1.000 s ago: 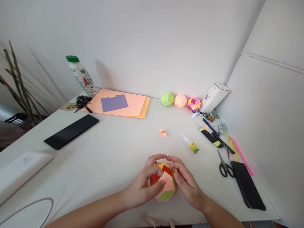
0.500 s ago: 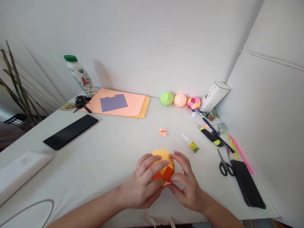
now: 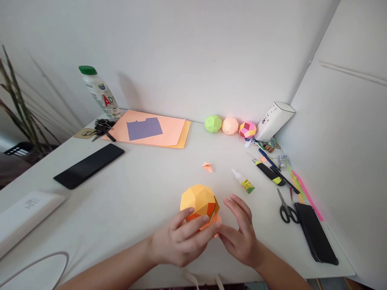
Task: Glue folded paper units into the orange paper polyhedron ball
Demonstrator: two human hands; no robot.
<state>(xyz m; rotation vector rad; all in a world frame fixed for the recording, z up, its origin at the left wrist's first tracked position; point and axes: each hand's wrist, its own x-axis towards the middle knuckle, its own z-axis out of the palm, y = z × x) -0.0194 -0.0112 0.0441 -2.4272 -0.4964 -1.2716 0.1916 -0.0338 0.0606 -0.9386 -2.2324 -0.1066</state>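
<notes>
A faceted paper ball (image 3: 199,202), mostly yellow-orange with red and green patches low on its right side, is held just above the white table (image 3: 145,193). My left hand (image 3: 181,237) grips it from below and in front, fingers curled on its lower faces. My right hand (image 3: 240,231) is at the ball's lower right, thumb and a finger pinching a peach flap at its base while the other fingers stand spread.
A glue bottle (image 3: 244,182) and a small folded peach piece (image 3: 207,166) lie just beyond the ball. Scissors (image 3: 284,208), a phone (image 3: 316,233) and pens (image 3: 272,169) lie at right. Three paper balls (image 3: 230,125), paper sheets (image 3: 151,131), a bottle (image 3: 98,92) and a dark phone (image 3: 89,165) lie farther back.
The ball has been turned in my hands, so its plain yellow-orange faces now show on top instead of the red, peach and green ones. My right hand's fingers have lifted off it and spread.
</notes>
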